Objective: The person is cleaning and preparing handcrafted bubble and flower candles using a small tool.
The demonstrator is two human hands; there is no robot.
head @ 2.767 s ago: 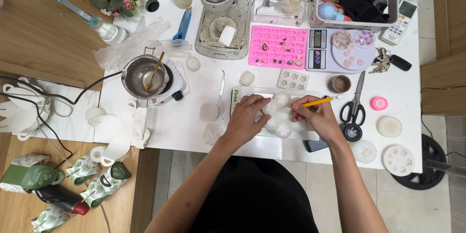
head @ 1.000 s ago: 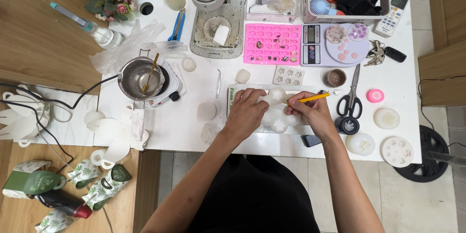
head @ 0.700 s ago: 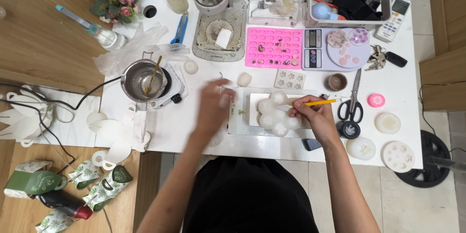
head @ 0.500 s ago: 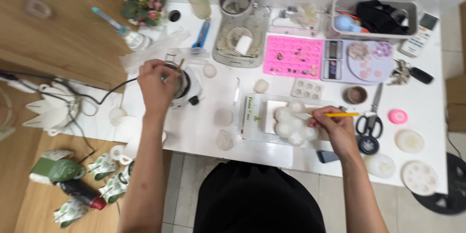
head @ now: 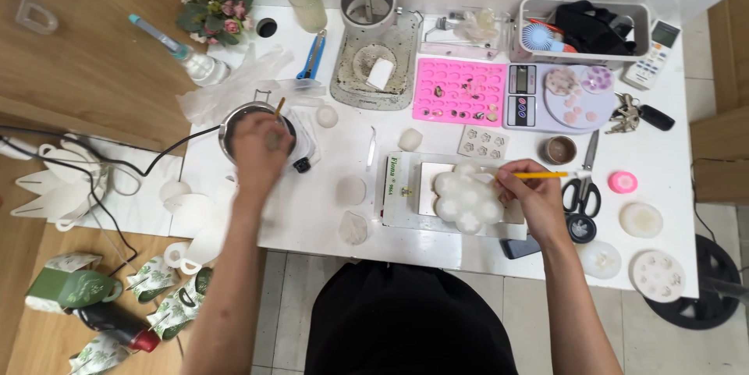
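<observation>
My left hand point(head: 260, 149) reaches over the metal melting pot point(head: 238, 116) at the left of the white table and grips the wooden stick point(head: 278, 107) that stands in it. My right hand point(head: 529, 195) holds a yellow pencil point(head: 541, 175) level, its tip pointing right, beside a white flower-shaped mould point(head: 466, 198). The mould rests on a flat board point(head: 402, 188) near the table's front edge.
A pink silicone mould point(head: 462, 92), a scale point(head: 555, 97), scissors point(head: 581, 188), a remote point(head: 652, 45), a grey basket point(head: 581, 28) and small round discs point(head: 351, 189) crowd the table. A power cord point(head: 117, 164) trails left. Flowers point(head: 214, 12) stand at the back left.
My left hand left the white mould and swung left to the melting pot, closing on the stick. My right hand stayed by the mould with the pencil. The camera shifted slightly.
</observation>
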